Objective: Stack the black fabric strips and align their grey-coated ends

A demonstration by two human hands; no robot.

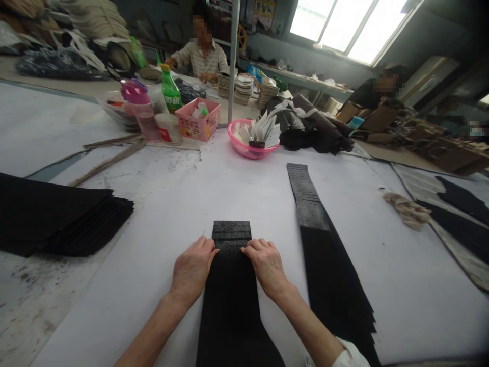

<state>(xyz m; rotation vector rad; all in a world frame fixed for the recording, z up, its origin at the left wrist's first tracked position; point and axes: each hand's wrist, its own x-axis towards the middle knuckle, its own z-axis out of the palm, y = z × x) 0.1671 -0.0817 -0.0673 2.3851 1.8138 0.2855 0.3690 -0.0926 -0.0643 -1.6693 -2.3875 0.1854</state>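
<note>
A black fabric piece (pixel 233 300) lies lengthwise before me on the white table sheet, its far end showing stepped, speckled grey bands. My left hand (pixel 193 267) pinches its left edge just below those bands. Across from it, my right hand (pixel 266 266) pinches the right edge at about the same height. Fingers of both hands are closed, thumbs towards the fabric. To the right lies a fanned stack of black fabric pieces (pixel 332 275), with a grey speckled far end. Another thick pile of black sheets (pixel 57 214) sits at the left.
Beyond my hands stand a pink basket (pixel 254 150) of papers, a pink box (pixel 200 122), a green bottle (pixel 170 92) and a pink-lidded jug (pixel 143 112). A crumpled glove-like cloth (pixel 408 210) lies right. A metal pole (pixel 234 61) rises behind. One person (pixel 206 53) sits across the table.
</note>
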